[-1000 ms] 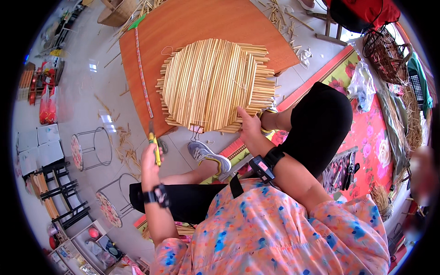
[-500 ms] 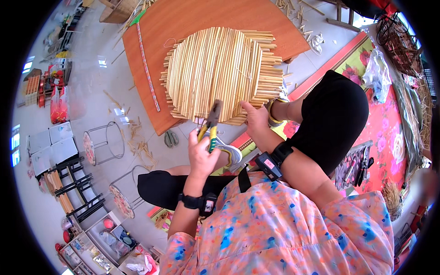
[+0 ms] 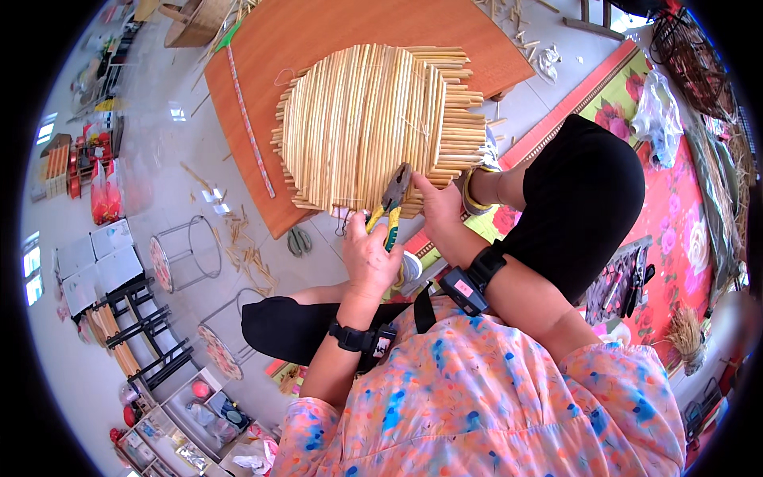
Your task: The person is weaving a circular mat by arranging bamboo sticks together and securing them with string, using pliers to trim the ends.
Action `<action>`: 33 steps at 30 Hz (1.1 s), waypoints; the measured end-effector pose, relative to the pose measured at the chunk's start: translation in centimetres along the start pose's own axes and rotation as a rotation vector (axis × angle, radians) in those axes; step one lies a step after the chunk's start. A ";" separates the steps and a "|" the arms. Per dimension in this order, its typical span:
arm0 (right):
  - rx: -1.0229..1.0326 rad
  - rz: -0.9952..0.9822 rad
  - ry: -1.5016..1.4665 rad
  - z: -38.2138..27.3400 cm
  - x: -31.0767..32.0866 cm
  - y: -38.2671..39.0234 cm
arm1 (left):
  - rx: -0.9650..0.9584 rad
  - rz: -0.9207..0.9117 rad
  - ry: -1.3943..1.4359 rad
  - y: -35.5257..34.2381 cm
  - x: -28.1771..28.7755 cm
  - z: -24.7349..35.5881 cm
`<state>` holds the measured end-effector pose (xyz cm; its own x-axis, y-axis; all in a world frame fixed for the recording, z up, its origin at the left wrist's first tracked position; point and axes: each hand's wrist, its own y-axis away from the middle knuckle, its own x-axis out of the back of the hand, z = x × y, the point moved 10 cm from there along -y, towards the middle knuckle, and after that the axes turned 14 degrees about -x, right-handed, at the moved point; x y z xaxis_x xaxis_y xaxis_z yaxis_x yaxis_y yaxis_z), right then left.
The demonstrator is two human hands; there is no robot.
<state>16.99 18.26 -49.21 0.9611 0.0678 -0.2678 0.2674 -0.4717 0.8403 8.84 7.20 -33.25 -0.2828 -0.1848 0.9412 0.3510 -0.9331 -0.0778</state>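
Observation:
A round panel of pale straw-coloured stalks (image 3: 358,119), laid side by side, lies over the near part of an orange-brown board. Its right-hand stalk ends stick out unevenly past the circle. My left hand (image 3: 372,258) is closed round a pair of pliers (image 3: 393,200) with yellow and green handles. Their dark jaws lie over the panel's near edge. My right hand (image 3: 439,207) grips that edge just right of the jaws, thumb close to them; its other fingers are mostly hidden. Beside my left hand hangs a thin dark wire loop (image 3: 342,221).
The orange-brown board (image 3: 258,56) carries a long patterned stick (image 3: 248,119) with a green end. Green-handled scissors (image 3: 299,242) lie on the floor among stalk offcuts. Round stools (image 3: 163,262) stand left; a red floral mat (image 3: 671,238) spreads right.
My left hand has moved right and slightly up with the pliers, bringing the jaws close to my right thumb. My right hand has shifted slightly left.

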 end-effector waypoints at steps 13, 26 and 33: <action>0.076 0.123 0.140 -0.6 0.7 -0.1 | 0.084 -0.012 0.102 0.3 -1.2 0.2; 0.055 0.230 0.321 -1.5 1.6 1.4 | 0.024 0.202 0.127 -3.0 7.2 2.3; 0.024 0.231 0.332 0.2 2.1 -1.5 | 0.450 -0.064 0.937 0.4 2.3 -4.1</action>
<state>18.63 18.94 -51.11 0.9669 0.2360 0.0975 0.0435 -0.5283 0.8479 4.68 5.19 -32.50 -0.8252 -0.4835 0.2918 0.5565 -0.7843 0.2742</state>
